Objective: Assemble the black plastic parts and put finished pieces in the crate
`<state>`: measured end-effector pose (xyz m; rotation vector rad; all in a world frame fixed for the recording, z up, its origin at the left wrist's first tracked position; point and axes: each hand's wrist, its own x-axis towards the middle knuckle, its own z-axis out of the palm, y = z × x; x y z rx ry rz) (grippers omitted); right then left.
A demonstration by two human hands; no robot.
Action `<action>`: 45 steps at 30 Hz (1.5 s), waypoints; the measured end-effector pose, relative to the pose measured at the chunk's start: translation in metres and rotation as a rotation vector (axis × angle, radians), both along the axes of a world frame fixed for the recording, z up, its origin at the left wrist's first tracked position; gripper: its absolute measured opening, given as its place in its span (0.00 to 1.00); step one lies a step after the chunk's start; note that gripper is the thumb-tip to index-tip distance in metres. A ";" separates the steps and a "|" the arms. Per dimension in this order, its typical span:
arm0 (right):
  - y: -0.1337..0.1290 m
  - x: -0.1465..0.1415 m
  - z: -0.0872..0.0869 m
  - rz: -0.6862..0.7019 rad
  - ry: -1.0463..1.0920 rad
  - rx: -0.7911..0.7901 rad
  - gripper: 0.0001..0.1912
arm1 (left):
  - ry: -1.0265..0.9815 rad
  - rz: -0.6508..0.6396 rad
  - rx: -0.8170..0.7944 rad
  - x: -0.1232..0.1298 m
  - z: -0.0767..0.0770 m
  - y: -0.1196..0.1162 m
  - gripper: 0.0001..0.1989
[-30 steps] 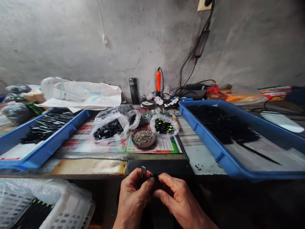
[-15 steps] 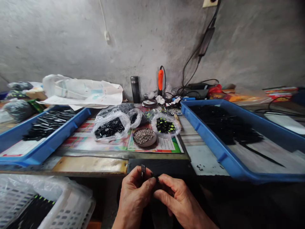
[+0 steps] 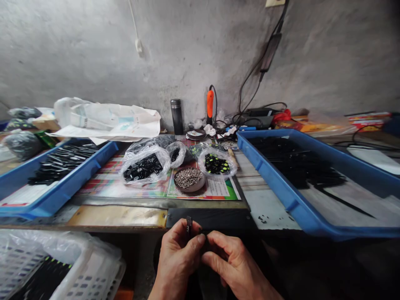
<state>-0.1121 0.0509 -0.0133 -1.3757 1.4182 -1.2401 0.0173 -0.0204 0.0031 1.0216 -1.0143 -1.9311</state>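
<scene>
One dark piece (image 3: pixel 189 223) clamped in your left hand (image 3: pixel 178 260) | right hand (image 3: pixel 236 262) near, fingers' grip unclear | dish (image 3: pixel 200 186) beyond, on tabletop (image 3: pixel 272 211)

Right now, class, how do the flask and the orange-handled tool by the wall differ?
The flask is dark, with pale rings near its top; the orange-handled tool is bright. The flask is wider, the tool slimmer. A cord arches from the tool's top, while none shows on the flask. Both stand upright.
</scene>
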 end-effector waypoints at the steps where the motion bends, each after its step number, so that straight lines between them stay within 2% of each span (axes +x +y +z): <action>1: 0.000 0.001 0.000 -0.007 0.014 -0.011 0.10 | 0.007 0.002 -0.007 0.000 0.000 0.000 0.23; 7: 0.000 0.009 -0.003 -0.039 -0.016 -0.043 0.13 | -0.010 0.036 -0.043 -0.002 0.001 -0.001 0.21; 12: 0.003 0.011 -0.006 -0.006 -0.111 0.028 0.12 | -0.035 -0.021 -0.026 -0.002 0.002 -0.002 0.18; 19: 0.003 0.008 -0.005 0.019 -0.145 0.086 0.12 | 0.003 -0.029 -0.030 0.002 -0.001 -0.003 0.26; 22: 0.002 0.008 -0.003 0.005 -0.154 0.093 0.13 | 0.005 -0.018 -0.055 0.006 -0.004 -0.002 0.27; 25: 0.002 0.007 -0.005 -0.018 -0.170 0.096 0.14 | -0.020 -0.013 -0.083 0.012 -0.008 0.000 0.22; 31: 0.001 0.005 -0.008 -0.052 -0.200 0.067 0.19 | -0.112 -0.084 -0.152 0.021 -0.012 0.004 0.21; 36: 0.001 0.006 -0.008 -0.036 -0.207 0.044 0.19 | -0.091 -0.091 -0.273 0.021 -0.022 0.006 0.19; 39: 0.002 0.007 -0.008 -0.038 -0.212 0.044 0.20 | -0.083 -0.097 -0.270 0.018 -0.027 0.007 0.19; 45: 0.003 0.007 -0.008 -0.049 -0.217 0.017 0.22 | -0.085 -0.128 -0.205 0.013 -0.019 0.007 0.19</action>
